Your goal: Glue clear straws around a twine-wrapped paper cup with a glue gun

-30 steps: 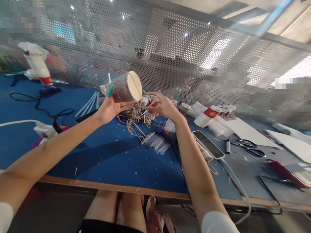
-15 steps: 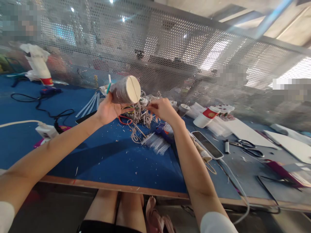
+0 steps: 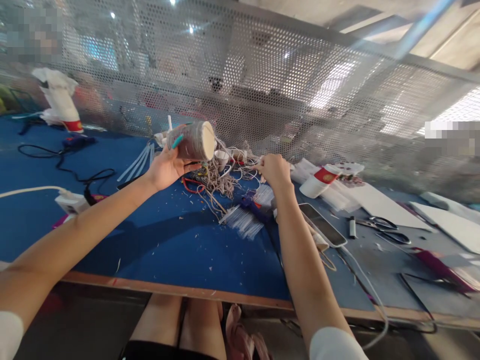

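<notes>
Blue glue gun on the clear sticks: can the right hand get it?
Probably yes: the blue glue gun lies uncovered on the clear sticks, near the right hand, though whether that hand is free is unclear.

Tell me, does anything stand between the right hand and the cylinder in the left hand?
Nothing visible seems to block the right hand from the cylinder, held in the left hand; the tangled cords seem to lie lower, on the blue tabletop.
</notes>
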`<state>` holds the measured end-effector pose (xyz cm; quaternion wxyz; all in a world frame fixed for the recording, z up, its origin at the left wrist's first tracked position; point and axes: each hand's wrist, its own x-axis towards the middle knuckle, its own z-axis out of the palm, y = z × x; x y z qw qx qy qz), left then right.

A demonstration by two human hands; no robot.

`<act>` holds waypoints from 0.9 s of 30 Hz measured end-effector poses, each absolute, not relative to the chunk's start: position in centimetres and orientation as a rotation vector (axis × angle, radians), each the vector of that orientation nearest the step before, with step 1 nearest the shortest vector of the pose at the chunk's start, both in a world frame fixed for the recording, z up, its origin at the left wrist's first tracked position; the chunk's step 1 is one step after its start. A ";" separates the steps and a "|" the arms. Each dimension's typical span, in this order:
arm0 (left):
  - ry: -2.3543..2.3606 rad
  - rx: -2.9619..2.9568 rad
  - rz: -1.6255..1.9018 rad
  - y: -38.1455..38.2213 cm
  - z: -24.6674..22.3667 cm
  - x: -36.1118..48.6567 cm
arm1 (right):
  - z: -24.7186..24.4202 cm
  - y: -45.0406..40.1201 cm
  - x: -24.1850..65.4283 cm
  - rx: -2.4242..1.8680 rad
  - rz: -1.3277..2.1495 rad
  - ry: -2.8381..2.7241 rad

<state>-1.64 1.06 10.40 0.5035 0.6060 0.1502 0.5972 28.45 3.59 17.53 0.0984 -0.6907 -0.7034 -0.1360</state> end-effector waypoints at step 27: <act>0.280 1.151 1.569 -0.4 15.0 -4.3 | 18.3 3.9 31.5 -2.258 -0.016 -2.047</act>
